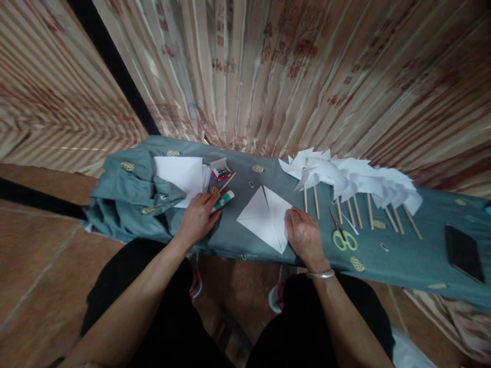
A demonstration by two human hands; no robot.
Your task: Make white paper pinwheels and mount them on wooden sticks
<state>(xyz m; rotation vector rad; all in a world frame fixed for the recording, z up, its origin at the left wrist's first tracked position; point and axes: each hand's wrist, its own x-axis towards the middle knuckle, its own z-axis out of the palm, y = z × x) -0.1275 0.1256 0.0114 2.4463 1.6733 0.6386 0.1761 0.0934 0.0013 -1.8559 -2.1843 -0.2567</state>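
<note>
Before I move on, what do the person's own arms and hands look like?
The left hand and right hand are ungloved, and the left forearm and right forearm show no sleeves. A silver bangle rings the right forearm near the hand.

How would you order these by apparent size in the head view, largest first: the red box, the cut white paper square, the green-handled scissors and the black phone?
By overall outline:
1. cut white paper square
2. black phone
3. green-handled scissors
4. red box
</note>
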